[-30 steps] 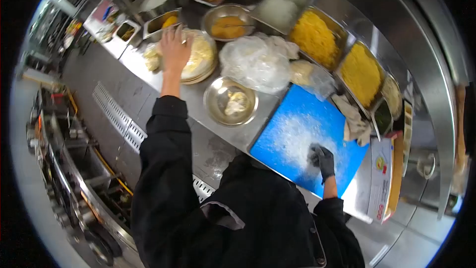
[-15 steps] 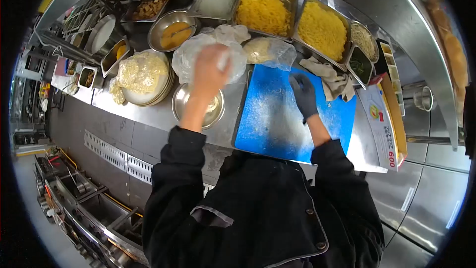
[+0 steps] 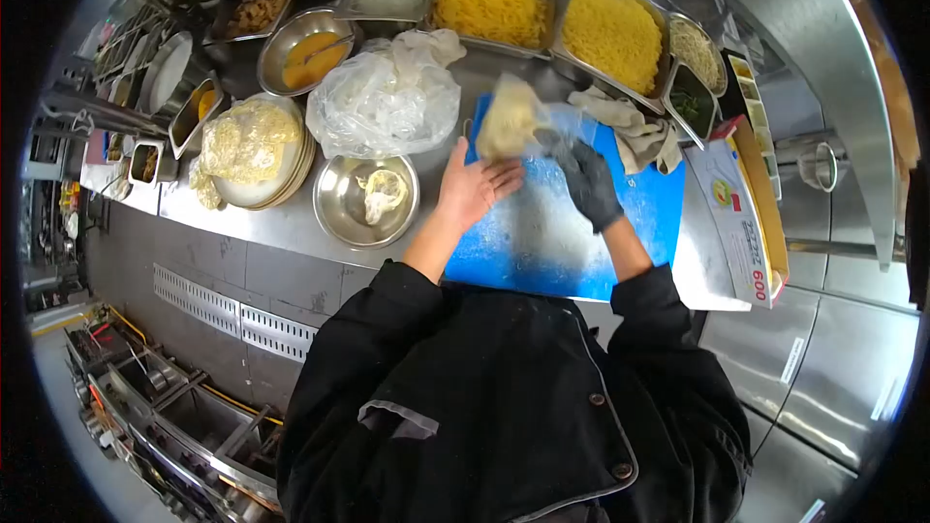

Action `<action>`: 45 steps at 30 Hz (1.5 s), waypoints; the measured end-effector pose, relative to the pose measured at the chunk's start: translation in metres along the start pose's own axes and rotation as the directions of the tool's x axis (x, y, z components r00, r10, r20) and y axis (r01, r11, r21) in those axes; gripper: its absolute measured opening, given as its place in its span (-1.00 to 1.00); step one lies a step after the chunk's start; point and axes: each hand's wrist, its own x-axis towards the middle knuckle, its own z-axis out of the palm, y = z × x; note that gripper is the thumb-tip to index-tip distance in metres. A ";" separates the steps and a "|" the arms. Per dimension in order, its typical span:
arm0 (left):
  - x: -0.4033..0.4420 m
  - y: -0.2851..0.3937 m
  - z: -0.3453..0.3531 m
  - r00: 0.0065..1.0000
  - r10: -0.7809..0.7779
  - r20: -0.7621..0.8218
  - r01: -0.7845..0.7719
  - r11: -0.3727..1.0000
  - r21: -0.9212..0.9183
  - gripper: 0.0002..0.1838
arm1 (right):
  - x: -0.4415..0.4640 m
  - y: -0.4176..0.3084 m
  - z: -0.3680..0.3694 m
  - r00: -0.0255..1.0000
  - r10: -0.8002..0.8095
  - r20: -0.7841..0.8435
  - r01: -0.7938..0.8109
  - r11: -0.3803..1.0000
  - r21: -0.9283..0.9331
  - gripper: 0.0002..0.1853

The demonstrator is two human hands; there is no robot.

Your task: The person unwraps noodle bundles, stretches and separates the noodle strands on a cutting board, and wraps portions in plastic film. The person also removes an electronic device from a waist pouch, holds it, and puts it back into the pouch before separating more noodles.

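A clear plastic bag with something beige in it (image 3: 511, 124) is blurred by motion above the far left part of the blue cutting board (image 3: 513, 252). My right hand (image 3: 588, 184), in a black glove, grips the loose end of this bag. My left hand (image 3: 475, 189) is bare and open, palm up with the fingers stretched out, just below the bag's beige end; I cannot tell whether they touch. Left of that hand is a steel bowl (image 3: 329, 208) holding a pale, crumpled lump (image 3: 385, 196). Behind the bowl lies a large, crumpled clear plastic bag (image 3: 387, 102).
Steel trays of yellow noodle-like food (image 3: 489, 2) and yellow shreds (image 3: 612, 34) line the back. A bowl of orange liquid (image 3: 312, 60) and wrapped plates (image 3: 254, 150) stand left. A grey cloth (image 3: 639, 131) and a cardboard box (image 3: 741, 223) are on the right.
My right hand has taken hold of the beige-filled bag and lifted it over the board. My left hand has come back from the large plastic bag and turned palm up.
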 end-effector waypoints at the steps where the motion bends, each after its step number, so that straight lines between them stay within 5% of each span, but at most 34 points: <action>1: -0.003 -0.007 0.001 0.998 -0.064 0.028 0.064 0.998 -0.006 -0.56 | -0.023 -0.005 0.000 1.000 0.016 -0.013 -0.017 1.000 -0.002 -0.64; 6: -0.009 -0.031 0.010 0.929 -0.329 0.170 0.333 0.943 0.004 -0.56 | -0.111 0.011 -0.031 0.956 0.292 0.031 -0.289 0.919 0.269 -0.64; 8: -0.010 -0.023 0.011 0.969 -0.221 0.107 0.130 0.832 0.539 -0.61 | -0.135 0.025 -0.036 0.926 0.377 0.022 -0.364 0.875 0.319 -0.64; 9: -0.012 -0.020 0.012 0.982 -0.153 0.108 0.021 0.662 0.749 -0.63 | -0.146 0.032 -0.036 0.894 0.448 0.007 -0.359 0.707 0.609 -0.65; 10: -0.008 -0.012 0.015 0.979 -0.166 0.116 0.022 0.657 0.754 -0.63 | -0.153 0.037 -0.036 0.861 0.508 0.012 -0.290 0.471 0.833 -0.66; 11: 0.000 -0.002 0.019 0.996 0.051 0.075 -0.091 0.571 0.816 -0.67 | -0.158 0.042 -0.036 0.830 0.557 0.038 -0.171 0.189 0.967 -0.67; 12: 0.007 0.002 0.022 0.961 0.269 0.055 -0.178 0.457 0.871 -0.70 | -0.163 0.046 -0.035 0.825 0.565 0.030 -0.163 0.186 0.969 -0.67; 15: 0.031 -0.009 0.027 0.885 0.426 0.190 -0.342 0.317 0.885 -0.76 | -0.163 0.058 -0.031 0.875 0.483 -0.042 -0.366 0.715 0.595 -0.67; 16: 0.034 -0.016 0.026 0.830 0.499 0.252 -0.412 0.241 0.879 -0.76 | -0.161 0.063 -0.032 0.871 0.490 -0.045 -0.368 0.710 0.600 -0.67; 20: 0.029 -0.030 0.031 0.899 0.361 0.248 -0.353 0.262 0.898 -0.73 | -0.144 0.086 -0.042 0.866 0.491 -0.090 -0.432 0.827 0.359 -0.64; 21: 0.029 -0.033 0.031 0.901 0.353 0.251 -0.353 0.261 0.899 -0.73 | -0.141 0.094 -0.044 0.962 0.224 -0.154 -0.230 0.973 -0.022 -0.62; 22: 0.028 -0.034 0.031 0.900 0.355 0.253 -0.355 0.260 0.898 -0.72 | -0.137 0.099 -0.046 0.993 -0.062 -0.101 0.016 0.915 -0.402 -0.61; 23: 0.028 -0.035 0.029 0.899 0.357 0.254 -0.357 0.259 0.898 -0.71 | -0.136 0.102 -0.046 0.951 -0.302 0.056 0.253 0.666 -0.701 -0.60; 28: 0.025 -0.035 0.027 0.908 0.352 0.228 -0.342 0.305 0.889 -0.70 | -0.116 0.086 -0.025 0.937 -0.338 0.090 0.315 0.702 -0.639 -0.58; 32: 0.026 -0.036 0.026 0.908 0.357 0.221 -0.340 0.316 0.886 -0.69 | -0.120 0.075 -0.019 0.958 -0.212 0.192 0.284 0.638 -0.716 -0.51; 35: 0.026 -0.037 0.025 0.905 0.368 0.216 -0.340 0.317 0.885 -0.69 | -0.128 0.078 -0.024 0.954 0.032 0.298 0.231 0.553 -0.801 -0.46; 39: 0.027 -0.039 0.026 0.903 0.374 0.210 -0.331 0.299 0.895 -0.69 | -0.125 0.078 -0.019 0.958 -0.229 0.172 0.278 0.591 -0.757 -0.44; 43: 0.027 -0.039 0.027 0.899 0.382 0.212 -0.328 0.269 0.906 -0.69 | -0.129 0.074 -0.020 0.964 -0.176 0.200 0.264 0.730 -0.630 -0.44; 45: 0.027 -0.039 0.026 0.897 0.387 0.212 -0.326 0.258 0.909 -0.70 | -0.134 0.079 -0.021 0.958 -0.175 0.227 0.284 0.681 -0.675 -0.43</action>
